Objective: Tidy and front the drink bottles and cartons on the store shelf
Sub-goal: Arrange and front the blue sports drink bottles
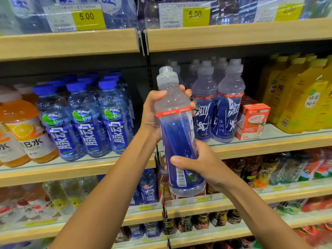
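**Bottle in hand, fronting about midway**

We have 1 bottle [177, 133] off the shelf [269, 142], held in front of it, slightly tilted, barcode side toward us. Left hand [152, 114] is curled round its shoulder, right hand [197, 162] round the lower body. 2 matching bottles [228, 108] stand at the edge, logos out. The carton [253, 121] just beside them sits skewed. Left to do, we reckon: reseat the bottle logo-out and square the carton. The slot behind it is hidden, probably free.
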`<control>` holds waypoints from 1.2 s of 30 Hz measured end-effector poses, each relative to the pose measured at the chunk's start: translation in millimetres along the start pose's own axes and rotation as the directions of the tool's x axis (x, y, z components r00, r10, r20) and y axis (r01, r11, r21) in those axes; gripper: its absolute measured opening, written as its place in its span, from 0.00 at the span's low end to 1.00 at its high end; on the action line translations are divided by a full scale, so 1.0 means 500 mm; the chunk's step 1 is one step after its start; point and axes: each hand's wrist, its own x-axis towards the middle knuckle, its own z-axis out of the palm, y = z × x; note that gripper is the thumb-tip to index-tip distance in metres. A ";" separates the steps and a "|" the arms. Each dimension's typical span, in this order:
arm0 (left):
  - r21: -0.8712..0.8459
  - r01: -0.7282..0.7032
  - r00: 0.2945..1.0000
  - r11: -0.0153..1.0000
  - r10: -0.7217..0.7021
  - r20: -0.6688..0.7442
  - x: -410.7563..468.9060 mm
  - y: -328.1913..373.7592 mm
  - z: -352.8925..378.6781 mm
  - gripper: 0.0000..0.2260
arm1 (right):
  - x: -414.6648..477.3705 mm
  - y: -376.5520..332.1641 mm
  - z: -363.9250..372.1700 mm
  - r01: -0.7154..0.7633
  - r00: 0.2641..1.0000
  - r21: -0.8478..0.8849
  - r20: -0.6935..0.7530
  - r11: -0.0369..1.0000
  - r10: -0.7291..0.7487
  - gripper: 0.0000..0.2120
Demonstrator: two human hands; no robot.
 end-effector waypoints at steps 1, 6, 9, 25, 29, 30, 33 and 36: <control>0.011 0.006 1.000 1.000 -0.006 -0.004 0.001 -0.002 -0.002 0.20 | -0.003 0.001 0.003 0.021 1.000 -0.017 -0.022 1.000 -0.022 0.18; 0.298 0.069 0.982 0.952 -0.011 -0.190 -0.001 -0.005 -0.009 0.24 | -0.003 0.019 -0.003 0.073 0.969 -0.135 -0.225 0.988 -0.103 0.24; 0.543 0.180 0.932 0.820 0.035 -0.362 0.002 -0.014 -0.016 0.23 | -0.004 0.027 -0.023 0.090 0.918 -0.268 -0.352 0.959 -0.184 0.25; 0.730 0.028 0.995 -0.683 -0.054 -0.089 -0.115 -0.136 -0.184 0.25 | 0.082 0.104 -0.088 -0.136 0.612 -0.541 -0.705 0.830 -0.359 0.34; 0.745 0.025 0.995 -0.667 -0.056 -0.083 -0.112 -0.136 -0.182 0.25 | 0.094 0.104 -0.078 -0.172 0.555 -0.594 -0.718 0.786 -0.420 0.35; 0.748 0.027 0.995 -0.663 -0.054 -0.085 -0.112 -0.135 -0.182 0.25 | 0.092 0.103 -0.079 -0.179 0.559 -0.597 -0.716 0.782 -0.418 0.36; 0.751 0.024 0.995 -0.660 -0.058 -0.084 -0.114 -0.136 -0.183 0.24 | 0.067 0.108 -0.091 -0.163 0.615 -0.599 -0.683 0.784 -0.394 0.34; 0.757 0.028 0.995 -0.653 -0.056 -0.085 -0.114 -0.134 -0.184 0.24 | 0.042 0.114 -0.097 -0.132 0.625 -0.618 -0.659 0.775 -0.419 0.31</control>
